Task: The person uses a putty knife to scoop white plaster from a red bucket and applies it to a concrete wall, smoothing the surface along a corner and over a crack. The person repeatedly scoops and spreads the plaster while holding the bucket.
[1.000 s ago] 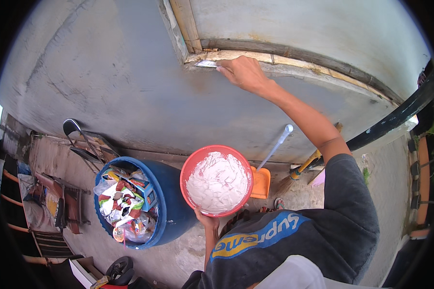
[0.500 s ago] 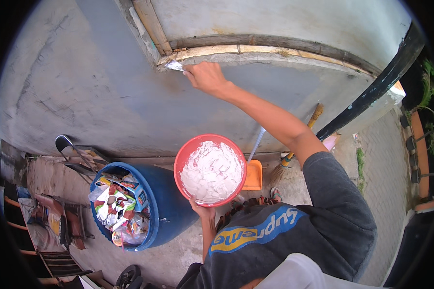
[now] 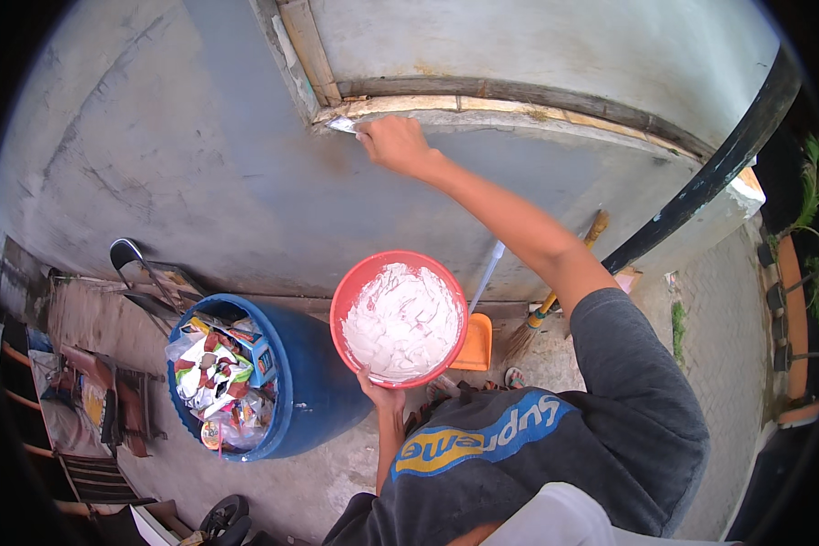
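Note:
My left hand (image 3: pixel 382 394) supports a red plastic basin (image 3: pixel 371 264) from its near edge, fingers gripping the rim. Thick, whitish putty (image 3: pixel 400 318) with a ridged surface fills much of the basin. Stretched far forward, my right hand (image 3: pixel 398 146) is closed around a putty knife (image 3: pixel 342 125); its handle is hidden in the fist. The pale, smeared blade lies against the rough plaster edge at the lower left corner of a recessed panel in the grey wall (image 3: pixel 273 182). Wooden strips (image 3: pixel 482 105) border that panel.
Left of the basin stands a blue drum (image 3: pixel 323 382) heaped with rubbish. An orange dustpan (image 3: pixel 473 344) and a broom (image 3: pixel 528 332) rest by the wall's foot. A dark pole (image 3: pixel 710 173) slants across the right side. A metal-framed chair (image 3: pixel 146 273) leans beyond the drum.
The view has shifted slightly, moving the wall corner a little right in the picture. Both hands keep their grips, and the knife blade stays by the same corner.

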`<state>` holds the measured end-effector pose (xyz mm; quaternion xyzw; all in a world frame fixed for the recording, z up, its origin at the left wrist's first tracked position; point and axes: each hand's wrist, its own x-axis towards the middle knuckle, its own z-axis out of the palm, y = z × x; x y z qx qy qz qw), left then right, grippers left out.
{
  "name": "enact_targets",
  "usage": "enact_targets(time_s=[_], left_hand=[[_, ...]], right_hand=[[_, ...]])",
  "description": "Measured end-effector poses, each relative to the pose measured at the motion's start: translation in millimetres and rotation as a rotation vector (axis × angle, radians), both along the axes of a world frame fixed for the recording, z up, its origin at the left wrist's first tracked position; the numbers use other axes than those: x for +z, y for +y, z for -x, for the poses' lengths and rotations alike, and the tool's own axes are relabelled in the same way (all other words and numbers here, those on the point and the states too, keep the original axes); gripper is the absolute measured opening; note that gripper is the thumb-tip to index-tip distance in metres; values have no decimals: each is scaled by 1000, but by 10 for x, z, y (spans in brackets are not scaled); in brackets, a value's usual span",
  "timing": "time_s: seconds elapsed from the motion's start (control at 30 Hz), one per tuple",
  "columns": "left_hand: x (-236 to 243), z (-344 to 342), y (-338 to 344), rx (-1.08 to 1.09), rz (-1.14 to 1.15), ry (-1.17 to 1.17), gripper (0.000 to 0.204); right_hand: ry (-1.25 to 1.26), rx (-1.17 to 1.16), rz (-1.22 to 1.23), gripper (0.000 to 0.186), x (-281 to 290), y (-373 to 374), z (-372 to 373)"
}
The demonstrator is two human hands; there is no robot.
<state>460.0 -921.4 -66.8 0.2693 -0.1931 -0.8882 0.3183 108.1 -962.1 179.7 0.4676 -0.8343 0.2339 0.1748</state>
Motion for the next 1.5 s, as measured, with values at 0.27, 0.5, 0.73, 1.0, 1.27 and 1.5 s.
enact_targets(time_s=[0.27, 0.5, 0.73, 1.0, 1.27, 1.5], left_hand=[[-43, 58, 14, -15, 34, -6, 67], [41, 202, 48, -21, 11, 30, 67], [36, 9, 125, -2, -17, 27, 70], [72, -205, 36, 80, 18, -75, 69], [14, -64, -144, 67, -1, -52, 67], [-144, 89, -188, 31, -33, -36, 67]], right_hand=[[-219, -54, 223, 25, -127, -99, -97], [-304, -89, 163, 28, -103, -283, -163], [-648, 44, 359, 36, 127, -130, 371], [-128, 83, -119, 29, 468, 355, 340], [-109, 70, -81, 27, 349, 134, 148], [-48, -44, -63, 26, 171, -382, 97]])
